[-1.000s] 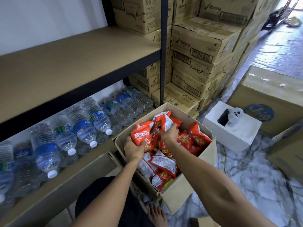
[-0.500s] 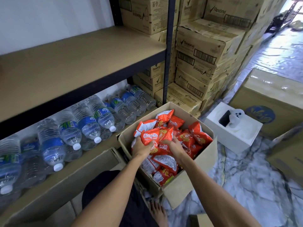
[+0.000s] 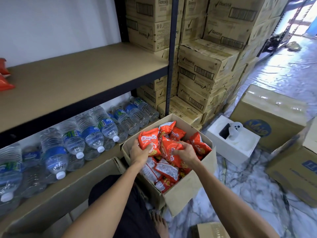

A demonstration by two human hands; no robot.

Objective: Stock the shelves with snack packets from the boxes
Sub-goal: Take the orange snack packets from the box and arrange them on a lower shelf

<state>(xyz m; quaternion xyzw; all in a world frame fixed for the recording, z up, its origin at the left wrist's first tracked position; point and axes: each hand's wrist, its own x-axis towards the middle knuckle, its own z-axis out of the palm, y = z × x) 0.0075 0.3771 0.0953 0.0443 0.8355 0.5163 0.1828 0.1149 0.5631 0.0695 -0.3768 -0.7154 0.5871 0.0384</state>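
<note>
Gathering from the box (image 3: 185,191) below the shelf (image 3: 77,78), we have our left grip (image 3: 139,152) closed on one packet (image 3: 148,140) and our right grip (image 3: 186,152) curled round a second packet (image 3: 169,145). Stocked packets (image 3: 5,83) lie at the shelf's left edge; next, we judge, both should lift clear and go alongside those.

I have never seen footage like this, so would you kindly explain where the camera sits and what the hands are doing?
There is no machine: a person wears one wide-angle camera on the head, looking down at their own bare arms. The left hand grips an orange snack packet and the right hand grips another packet, both over an open cardboard box full of them. Beside it, the upper shelf holds a few orange packets at its left edge; water bottles lie on the shelf below. Rexona cartons are stacked behind.
</note>
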